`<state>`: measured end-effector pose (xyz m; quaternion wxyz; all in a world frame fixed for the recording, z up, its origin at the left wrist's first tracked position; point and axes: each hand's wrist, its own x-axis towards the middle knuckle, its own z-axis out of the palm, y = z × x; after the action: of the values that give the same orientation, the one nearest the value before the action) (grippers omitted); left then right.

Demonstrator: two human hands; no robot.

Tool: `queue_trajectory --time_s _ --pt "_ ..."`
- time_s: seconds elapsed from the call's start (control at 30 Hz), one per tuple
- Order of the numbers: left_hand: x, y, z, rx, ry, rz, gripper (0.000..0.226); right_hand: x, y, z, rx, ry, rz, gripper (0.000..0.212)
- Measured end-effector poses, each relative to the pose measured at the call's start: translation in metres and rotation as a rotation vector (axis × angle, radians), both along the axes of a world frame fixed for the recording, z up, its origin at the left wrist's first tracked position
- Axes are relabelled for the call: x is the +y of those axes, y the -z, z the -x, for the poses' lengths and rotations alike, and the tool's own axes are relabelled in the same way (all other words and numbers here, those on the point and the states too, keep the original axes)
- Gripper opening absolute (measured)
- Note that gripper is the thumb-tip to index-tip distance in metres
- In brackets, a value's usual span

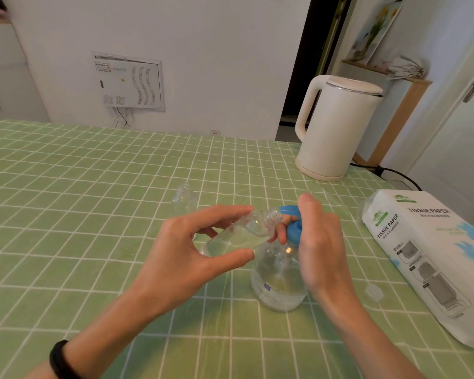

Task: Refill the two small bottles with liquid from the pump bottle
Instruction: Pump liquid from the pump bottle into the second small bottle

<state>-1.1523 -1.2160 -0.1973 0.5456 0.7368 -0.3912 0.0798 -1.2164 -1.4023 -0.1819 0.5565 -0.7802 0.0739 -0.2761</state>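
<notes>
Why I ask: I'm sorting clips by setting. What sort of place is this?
Probably a home, at a kitchen or dining table: it has a green checked tablecloth, a white electric kettle at the back, and a tissue pack on the right.

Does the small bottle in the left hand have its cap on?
No, the small bottle has a bare threaded neck.
</notes>
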Motion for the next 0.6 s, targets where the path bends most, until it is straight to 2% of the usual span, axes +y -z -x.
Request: queue_trajectory --time_s 0.1,0.43,0.6 --pt "-0.0001 -0.0005 -0.0002 0.000 0.002 -0.001 0.053 0.0011 0.0001 0.0005 -0.005 0.015 0.007 0.071" --pt "0.0005 -0.0006 -0.0005 0.003 -0.002 -0.008 0.054 -0.0007 -0.0027 -0.0006 -0.004 -0.011 0.007 0.053" --pt "0.0002 -0.0006 0.0000 0.001 0.000 -0.006 0.054 0.0011 -0.0019 0.0000 0.004 -0.007 -0.023 0.060"
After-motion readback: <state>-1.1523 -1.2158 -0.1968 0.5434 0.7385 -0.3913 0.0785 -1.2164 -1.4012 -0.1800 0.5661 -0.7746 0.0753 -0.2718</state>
